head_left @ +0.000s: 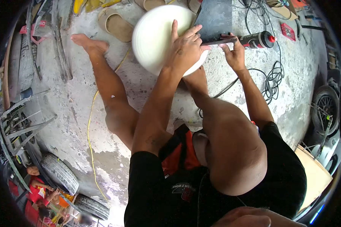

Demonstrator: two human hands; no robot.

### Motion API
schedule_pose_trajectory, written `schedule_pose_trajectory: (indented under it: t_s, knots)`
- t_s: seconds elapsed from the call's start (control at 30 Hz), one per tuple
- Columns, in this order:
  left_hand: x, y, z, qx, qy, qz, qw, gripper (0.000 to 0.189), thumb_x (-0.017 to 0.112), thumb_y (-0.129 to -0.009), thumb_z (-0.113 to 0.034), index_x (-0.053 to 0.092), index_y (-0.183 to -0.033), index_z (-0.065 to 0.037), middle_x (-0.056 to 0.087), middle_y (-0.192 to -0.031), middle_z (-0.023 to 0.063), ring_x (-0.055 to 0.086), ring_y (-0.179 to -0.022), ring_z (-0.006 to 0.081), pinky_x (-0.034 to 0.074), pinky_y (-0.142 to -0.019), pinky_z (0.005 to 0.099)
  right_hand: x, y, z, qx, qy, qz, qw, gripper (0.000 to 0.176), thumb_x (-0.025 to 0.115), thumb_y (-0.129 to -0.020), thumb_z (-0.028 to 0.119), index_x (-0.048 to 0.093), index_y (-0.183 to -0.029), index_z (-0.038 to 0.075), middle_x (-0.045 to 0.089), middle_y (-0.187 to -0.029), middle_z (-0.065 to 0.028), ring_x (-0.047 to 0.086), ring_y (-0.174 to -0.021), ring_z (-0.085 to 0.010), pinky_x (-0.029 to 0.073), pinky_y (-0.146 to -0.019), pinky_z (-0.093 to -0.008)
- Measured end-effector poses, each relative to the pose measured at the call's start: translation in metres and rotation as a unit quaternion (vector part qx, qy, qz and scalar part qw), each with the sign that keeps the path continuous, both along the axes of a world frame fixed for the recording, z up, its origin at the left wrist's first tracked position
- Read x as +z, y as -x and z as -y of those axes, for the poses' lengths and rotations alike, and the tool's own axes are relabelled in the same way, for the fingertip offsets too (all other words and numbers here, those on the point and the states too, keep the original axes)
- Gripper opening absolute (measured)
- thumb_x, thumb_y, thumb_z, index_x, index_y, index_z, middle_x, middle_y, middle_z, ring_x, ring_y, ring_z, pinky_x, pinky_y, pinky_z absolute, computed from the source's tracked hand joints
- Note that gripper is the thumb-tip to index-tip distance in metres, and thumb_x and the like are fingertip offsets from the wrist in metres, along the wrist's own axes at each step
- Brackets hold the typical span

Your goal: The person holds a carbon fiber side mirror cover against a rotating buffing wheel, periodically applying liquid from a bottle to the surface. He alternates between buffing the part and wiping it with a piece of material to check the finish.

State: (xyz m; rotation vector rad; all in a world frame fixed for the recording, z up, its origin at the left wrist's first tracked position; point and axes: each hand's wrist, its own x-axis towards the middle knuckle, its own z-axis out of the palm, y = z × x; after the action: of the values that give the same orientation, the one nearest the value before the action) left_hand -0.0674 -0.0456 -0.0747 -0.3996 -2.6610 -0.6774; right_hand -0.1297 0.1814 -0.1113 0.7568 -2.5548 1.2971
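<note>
A large round white disc lies near the top middle, over my foot. My left hand rests across its right part, index finger stretched out and the other fingers at the left end of a thin dark strip. At the strip's right end, my right hand pinches it between thumb and fingers. Behind the strip stands a dark grey panel. Just right of my right hand lies a black bottle with a red cap.
Slippers lie beside the disc. Black cables coil at the right, and a yellow cord crosses the floor at the left. Tyres, metal frames and people in red are at the lower left. A wheel stands far right.
</note>
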Motion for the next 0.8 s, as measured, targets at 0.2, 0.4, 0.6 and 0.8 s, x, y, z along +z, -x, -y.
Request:
schedule_pose_trajectory:
  t_s: [0.2,0.4,0.6,0.8]
  knots:
    - [0.004,-0.001,0.011,-0.002,-0.003,-0.006,1.000,0.046,0.062,-0.090,-0.044,0.073,-0.088,0.001,0.072,-0.108,0.0100,0.055,-0.124,0.0167,0.012,-0.118,0.0592,-0.008,-0.002,0.013,-0.001,0.031,0.029,0.999,0.037,0.076,-0.086,0.018,0.060,-0.115,0.001,0.070,-0.103,-0.0149,0.067,-0.094,-0.0237,0.052,-0.083,-0.0333]
    - [0.013,-0.012,0.033,-0.019,-0.021,-0.031,0.999,0.037,0.069,-0.085,-0.037,0.068,-0.075,-0.001,0.071,-0.095,0.0106,0.059,-0.116,0.0206,0.024,-0.115,0.0531,-0.007,-0.011,0.037,0.027,0.063,0.040,0.997,0.036,0.076,-0.087,0.018,0.061,-0.115,0.001,0.070,-0.104,-0.0135,0.066,-0.096,-0.0193,0.053,-0.082,-0.0331]
    - [0.029,-0.018,0.049,-0.020,-0.010,-0.042,0.999,0.033,0.072,-0.082,-0.034,0.068,-0.076,-0.001,0.069,-0.086,0.0107,0.061,-0.110,0.0240,0.032,-0.110,0.0493,-0.006,-0.019,0.060,0.033,0.143,0.094,0.985,0.040,0.077,-0.086,0.022,0.060,-0.115,-0.001,0.070,-0.102,-0.0128,0.066,-0.095,-0.0175,0.054,-0.081,-0.0321]
    - [0.044,-0.018,0.054,-0.025,0.027,-0.040,0.999,0.031,0.072,-0.082,-0.030,0.067,-0.072,-0.001,0.068,-0.083,0.0108,0.062,-0.105,0.0252,0.035,-0.107,0.0487,-0.009,-0.023,0.065,0.061,0.142,0.176,0.972,0.049,0.071,-0.090,0.008,0.048,-0.131,-0.005,0.064,-0.123,-0.0160,0.057,-0.117,-0.0196,0.041,-0.107,-0.0373]
